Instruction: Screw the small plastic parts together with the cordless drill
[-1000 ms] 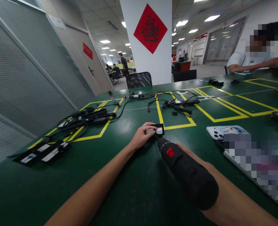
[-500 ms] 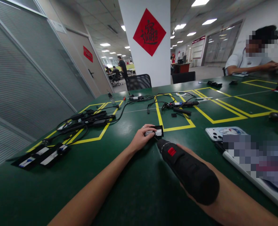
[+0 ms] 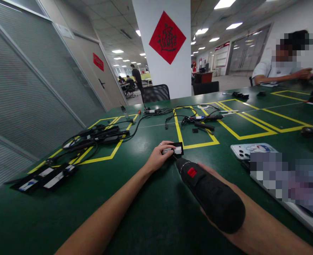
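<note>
My left hand [image 3: 158, 156] rests on the green table [image 3: 151, 202], fingers closed over a small white block-like part [image 3: 177, 150] that lies against a thin black piece [image 3: 181, 145]. The fingers cover part of the block. In my right hand [image 3: 221, 179] is a black cordless drill [image 3: 212, 196] with a red switch on top, its body hiding most of that hand. The drill points forward and left, and its thin bit reaches the near edge of the white part by my left fingertips. Whether the bit touches a screw cannot be made out.
Tangled black cables and devices [image 3: 103, 136] lie at left, with black-and-white flat pieces [image 3: 52, 179] nearer. Cables and pen-like tools [image 3: 204, 118] sit ahead. A phone [image 3: 241, 150] and a partly blurred flat object [image 3: 275, 198] lie at right. A person [image 3: 275, 72] sits across the table.
The view has shifted very slightly. My left hand stays on the white part, and the drill keeps almost the same place. Across the table, the seated person's hands have moved a little.
</note>
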`<state>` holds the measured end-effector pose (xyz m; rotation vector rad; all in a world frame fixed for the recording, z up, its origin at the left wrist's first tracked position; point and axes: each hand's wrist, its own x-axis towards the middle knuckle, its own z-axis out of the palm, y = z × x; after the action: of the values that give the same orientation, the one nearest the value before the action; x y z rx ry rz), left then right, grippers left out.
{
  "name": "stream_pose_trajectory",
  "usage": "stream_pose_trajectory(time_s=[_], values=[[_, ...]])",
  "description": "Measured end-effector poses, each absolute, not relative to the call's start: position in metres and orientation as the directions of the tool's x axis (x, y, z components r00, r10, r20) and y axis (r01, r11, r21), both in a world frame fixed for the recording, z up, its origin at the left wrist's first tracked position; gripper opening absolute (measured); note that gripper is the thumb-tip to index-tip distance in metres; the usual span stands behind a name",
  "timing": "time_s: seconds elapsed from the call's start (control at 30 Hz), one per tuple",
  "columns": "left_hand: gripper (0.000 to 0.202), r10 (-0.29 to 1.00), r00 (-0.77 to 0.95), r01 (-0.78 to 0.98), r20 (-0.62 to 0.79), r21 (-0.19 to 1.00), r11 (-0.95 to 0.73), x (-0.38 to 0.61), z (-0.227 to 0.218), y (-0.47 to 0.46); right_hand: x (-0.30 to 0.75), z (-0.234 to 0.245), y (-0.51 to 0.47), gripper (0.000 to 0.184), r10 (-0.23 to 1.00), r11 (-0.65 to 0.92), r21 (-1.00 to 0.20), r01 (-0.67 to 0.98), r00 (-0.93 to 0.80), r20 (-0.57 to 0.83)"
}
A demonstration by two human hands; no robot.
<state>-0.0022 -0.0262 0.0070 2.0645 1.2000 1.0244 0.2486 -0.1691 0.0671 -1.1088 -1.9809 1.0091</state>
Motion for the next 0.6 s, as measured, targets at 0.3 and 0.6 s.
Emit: stream_pose_trajectory(time_s=[0.3,0.6], values=[[0.023,0.881,0.317,0.482,0.351,0.741,-0.468,-0.0027,0.0083,-0.0255,0.2453,0.0605,-0.1680,0.075,0.905,0.336,-0.819,0.465,-0.401,0.143],[0.023,0.884,0.316,0.484,0.344,0.743,-0.462,-0.0032,0.0054,-0.0246,0.2531,0.0636,-0.1701,0.083,0.899,0.329,-0.812,0.483,-0.424,0.112]])
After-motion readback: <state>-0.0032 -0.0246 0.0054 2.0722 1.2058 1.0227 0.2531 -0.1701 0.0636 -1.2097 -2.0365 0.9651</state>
